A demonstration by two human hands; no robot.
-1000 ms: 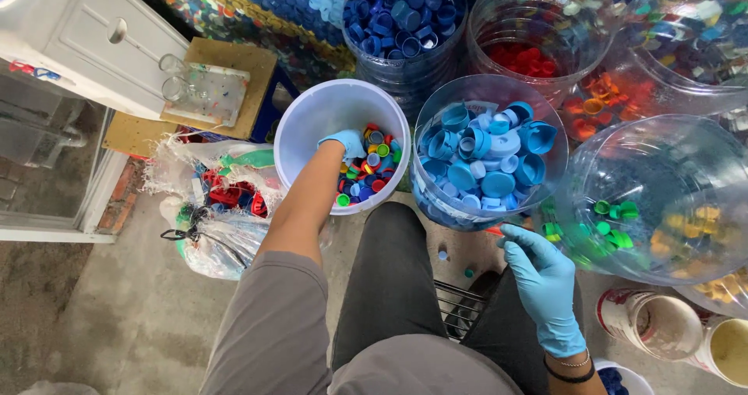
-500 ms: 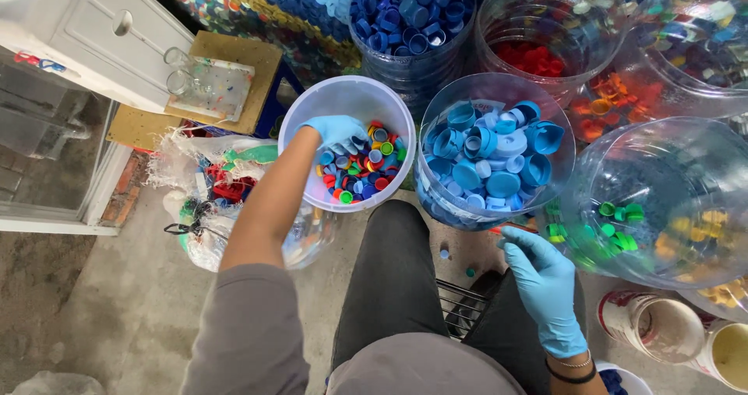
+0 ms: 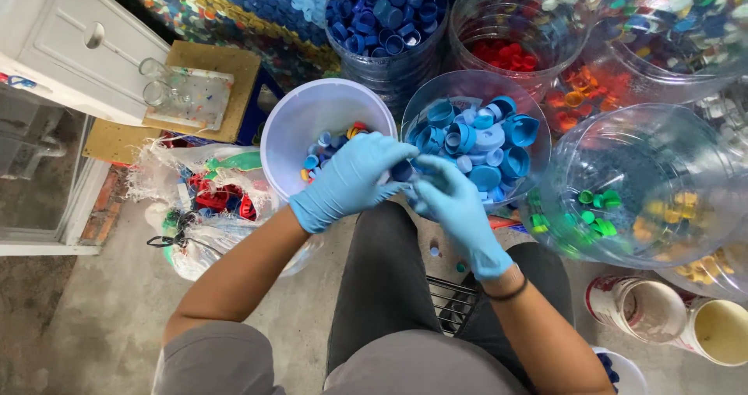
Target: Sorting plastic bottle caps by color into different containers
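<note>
Nearest the camera, dark trousers (image 3: 382, 286) and grey sleeves are seen, with a wire rack (image 3: 452, 301) showing on the concrete floor (image 3: 93, 340) between the legs. Above the knees, the two blue-gloved hands are brought together. The left hand (image 3: 351, 178) is curled, its fingertips (image 3: 405, 152) meeting those of the right hand (image 3: 452, 200) over a small dark blue object (image 3: 403, 171), apparently a bottle cap, which is pinched between them; which hand bears the grip cannot be told. A black band is worn on the right wrist.

Just beyond the left hand, a white bucket (image 3: 312, 107) is set, with mixed-colour caps (image 3: 331, 147) lying in its bottom. Beside it, to the right, a clear plastic tub (image 3: 467, 91) is filled with light blue caps (image 3: 487, 142). Further right, a large clear jug (image 3: 639, 185) lies on its side with green caps (image 3: 596, 208) inside. To the left, a plastic bag (image 3: 206, 200) of red and green scraps is seen. Farther back, a container of dark blue caps (image 3: 386, 21) and one of red caps (image 3: 506, 52) are placed.
</note>
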